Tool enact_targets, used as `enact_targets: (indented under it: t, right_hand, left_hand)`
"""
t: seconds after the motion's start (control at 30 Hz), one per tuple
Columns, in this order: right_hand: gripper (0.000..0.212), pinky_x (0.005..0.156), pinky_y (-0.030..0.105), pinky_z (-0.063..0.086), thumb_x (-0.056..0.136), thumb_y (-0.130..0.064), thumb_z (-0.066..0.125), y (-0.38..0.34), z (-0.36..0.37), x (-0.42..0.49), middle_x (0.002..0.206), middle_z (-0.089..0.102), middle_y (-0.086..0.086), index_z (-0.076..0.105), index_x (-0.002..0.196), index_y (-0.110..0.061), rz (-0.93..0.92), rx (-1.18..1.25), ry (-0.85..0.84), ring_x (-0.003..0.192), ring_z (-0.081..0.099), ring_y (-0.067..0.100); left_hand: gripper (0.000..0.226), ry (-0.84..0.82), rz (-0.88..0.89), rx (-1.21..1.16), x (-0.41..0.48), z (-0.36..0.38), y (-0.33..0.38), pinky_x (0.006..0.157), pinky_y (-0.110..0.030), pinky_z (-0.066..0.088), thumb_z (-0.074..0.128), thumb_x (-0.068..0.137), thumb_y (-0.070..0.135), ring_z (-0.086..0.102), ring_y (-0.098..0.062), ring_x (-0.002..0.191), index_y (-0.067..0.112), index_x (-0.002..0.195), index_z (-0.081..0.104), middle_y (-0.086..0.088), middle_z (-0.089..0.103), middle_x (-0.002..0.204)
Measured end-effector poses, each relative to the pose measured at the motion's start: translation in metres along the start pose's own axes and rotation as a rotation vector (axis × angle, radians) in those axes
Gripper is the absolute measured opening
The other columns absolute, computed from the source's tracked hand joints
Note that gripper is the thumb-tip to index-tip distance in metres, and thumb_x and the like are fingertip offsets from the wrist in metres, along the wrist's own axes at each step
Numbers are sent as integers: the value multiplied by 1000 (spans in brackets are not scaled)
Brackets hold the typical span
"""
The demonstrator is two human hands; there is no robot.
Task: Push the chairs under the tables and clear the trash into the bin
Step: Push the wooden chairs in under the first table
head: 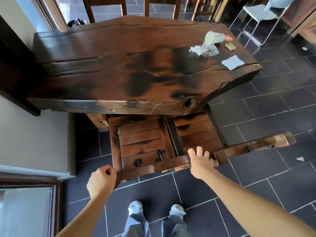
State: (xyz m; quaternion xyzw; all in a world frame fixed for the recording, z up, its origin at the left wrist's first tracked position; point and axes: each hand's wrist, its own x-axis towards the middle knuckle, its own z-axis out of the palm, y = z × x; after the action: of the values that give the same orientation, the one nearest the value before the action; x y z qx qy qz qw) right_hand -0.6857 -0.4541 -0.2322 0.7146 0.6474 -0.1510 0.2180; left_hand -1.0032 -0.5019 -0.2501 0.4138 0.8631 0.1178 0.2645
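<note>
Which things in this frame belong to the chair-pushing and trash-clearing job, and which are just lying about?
Job: left hand gripping the left chair; right hand gripping the right chair; table; tipped paper cup; crumpled plastic; paper square; floor scrap.
Lying about: far-off white chair; red disc and yellow block, possibly not trash.
</note>
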Motion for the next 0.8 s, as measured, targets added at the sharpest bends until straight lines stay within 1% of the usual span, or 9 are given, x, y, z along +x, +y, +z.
enact_targets:
  t: [0.13, 0.2, 0.33, 0.43, 0.5, 0.6, 0.7, 0.8]
  right_hand:
    - [75, 104, 45, 36, 82, -12, 69, 0, -4, -2, 148, 20, 12, 23, 140, -24, -15, -25, -14, 129, 32, 32]
    - [74, 104, 46, 35, 83, -12, 67, -2, -7, -3, 150, 18, 11, 23, 141, -24, -9, -8, -31, 129, 31, 33]
    - [64, 101, 45, 37, 85, -6, 60, -2, -12, -9, 142, 27, 10, 27, 137, -24, -12, 15, -37, 122, 37, 34]
    - [58, 102, 45, 36, 85, 1, 56, 3, -20, -12, 133, 37, 10, 34, 134, -23, -52, -9, -34, 116, 45, 36]
    - [59, 105, 47, 35, 85, 2, 56, 4, -23, -14, 132, 39, 10, 35, 135, -22, -69, -26, -43, 116, 47, 37]
    - [59, 102, 45, 36, 84, 3, 58, 3, -19, -20, 132, 37, 10, 35, 133, -20, -74, -49, -47, 113, 48, 37]
    - [56, 101, 45, 36, 84, -1, 59, 4, -12, -26, 132, 35, 10, 34, 131, -20, -80, -69, -68, 113, 47, 37]
    - [57, 103, 46, 34, 85, -10, 59, 2, -8, -28, 135, 32, 10, 31, 133, -20, -62, -69, -92, 118, 43, 37]
  left_hand:
    - [23, -2, 6, 23, 1, 0, 0, 56, -28, 44, 49, 81, 21, 54, -23, 58, 19, 62, 62, 0, 60, 61]
    - [22, -6, -3, 16, 0, -1, 1, 57, -28, 45, 49, 79, 21, 55, -24, 59, 18, 62, 63, -1, 61, 61]
    - [23, -42, -6, -27, -3, -4, 3, 56, -28, 44, 51, 81, 23, 56, -26, 60, 15, 65, 65, -4, 61, 62]
    - [27, -78, 40, -72, -3, -9, 1, 61, -31, 51, 52, 83, 28, 60, -30, 65, 13, 66, 67, -5, 63, 64]
    - [25, -98, 73, -76, -4, -11, -2, 62, -34, 52, 52, 83, 26, 61, -31, 67, 13, 67, 67, -6, 64, 65]
    - [24, -108, 75, -27, -9, -12, -8, 62, -33, 51, 50, 84, 25, 60, -30, 66, 14, 68, 64, -5, 64, 66]
    - [25, -97, 53, 4, -14, -9, -14, 62, -32, 48, 47, 86, 28, 59, -30, 67, 15, 69, 61, -5, 63, 68]
    - [26, -87, 6, 0, -19, -7, -13, 61, -30, 41, 45, 88, 28, 56, -29, 68, 16, 71, 61, -3, 61, 69]
